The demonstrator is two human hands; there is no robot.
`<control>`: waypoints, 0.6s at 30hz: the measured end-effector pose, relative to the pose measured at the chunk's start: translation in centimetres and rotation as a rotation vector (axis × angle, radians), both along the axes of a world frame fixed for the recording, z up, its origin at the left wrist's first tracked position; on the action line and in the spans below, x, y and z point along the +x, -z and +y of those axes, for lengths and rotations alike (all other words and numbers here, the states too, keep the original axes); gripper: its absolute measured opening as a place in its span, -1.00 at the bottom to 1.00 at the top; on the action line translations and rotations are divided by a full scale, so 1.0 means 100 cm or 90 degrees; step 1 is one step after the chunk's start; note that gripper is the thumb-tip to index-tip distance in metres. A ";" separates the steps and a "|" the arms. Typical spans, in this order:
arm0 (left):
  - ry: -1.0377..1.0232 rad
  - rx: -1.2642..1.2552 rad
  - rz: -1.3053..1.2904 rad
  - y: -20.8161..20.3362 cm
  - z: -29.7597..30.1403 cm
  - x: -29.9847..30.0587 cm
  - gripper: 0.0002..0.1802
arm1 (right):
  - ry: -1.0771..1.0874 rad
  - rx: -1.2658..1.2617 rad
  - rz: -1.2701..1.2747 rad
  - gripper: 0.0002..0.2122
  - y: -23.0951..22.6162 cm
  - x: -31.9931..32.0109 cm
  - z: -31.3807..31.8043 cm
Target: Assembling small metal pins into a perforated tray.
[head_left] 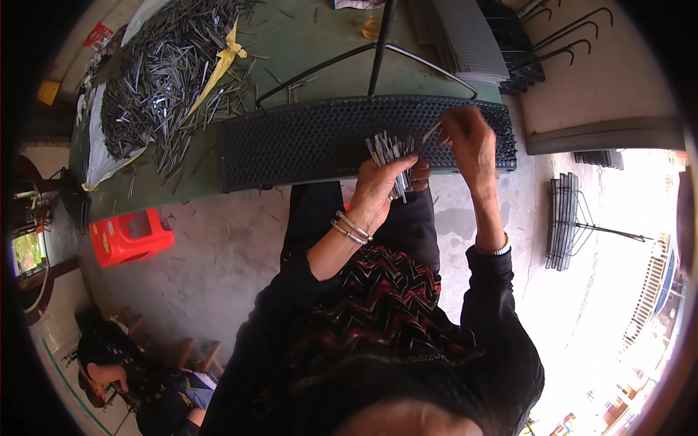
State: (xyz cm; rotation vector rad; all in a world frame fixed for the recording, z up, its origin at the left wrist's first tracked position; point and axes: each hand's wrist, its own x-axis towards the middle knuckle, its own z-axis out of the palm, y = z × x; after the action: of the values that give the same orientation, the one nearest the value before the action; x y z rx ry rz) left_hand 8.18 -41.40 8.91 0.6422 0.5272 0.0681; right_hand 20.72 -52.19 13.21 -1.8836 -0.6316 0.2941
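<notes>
Strips of thin grey material point(385, 145) stand as a bundle in the left hand point(376, 190), whose fingers and thumb are closed around them. The grip is about the lower part, so the upper ends spread out like a small fan, and this probably makes single strips easier to take. The right hand point(472, 142) is apart from the left one, with its fingertips drawn together on what appears to be one thin piece point(432, 133); it is blurred there, so the exact pinch is hard to see.

Both hands are over the black mesh panel point(291, 142), which lies along the near edge of the green tabletop point(320, 29), just before the lap. In my judgement it is set so near in order that the arms need not stretch. A dark rod frame point(379, 51) is at its far side, pointing away from the body, and so the near side stays free for the hands.

To the left, a heap of similar strips point(160, 80) lies on an opened white sack point(98, 156), which seems to keep many of them gathered, although some are scattered on the tabletop.
</notes>
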 end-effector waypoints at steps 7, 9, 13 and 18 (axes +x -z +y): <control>0.000 -0.050 0.013 -0.002 -0.003 0.004 -0.80 | 0.155 -0.012 -0.361 -0.94 0.031 0.035 0.016; 0.003 -0.040 0.018 0.002 -0.002 0.003 -0.81 | 0.146 -0.045 -0.355 -0.94 0.038 0.038 0.019; 0.007 -0.024 0.019 0.005 0.000 0.004 -0.82 | 0.098 -0.154 -0.452 -0.92 0.051 0.042 0.018; 0.004 -0.012 0.017 0.007 -0.002 0.004 -0.81 | 0.105 -0.131 -0.462 -0.87 0.046 0.029 0.015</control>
State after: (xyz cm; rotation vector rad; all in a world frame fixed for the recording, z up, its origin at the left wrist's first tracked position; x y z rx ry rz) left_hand 8.61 -41.55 8.18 0.6268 0.5509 0.0483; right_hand 23.57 -50.74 8.58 -2.2236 -0.9392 -0.4752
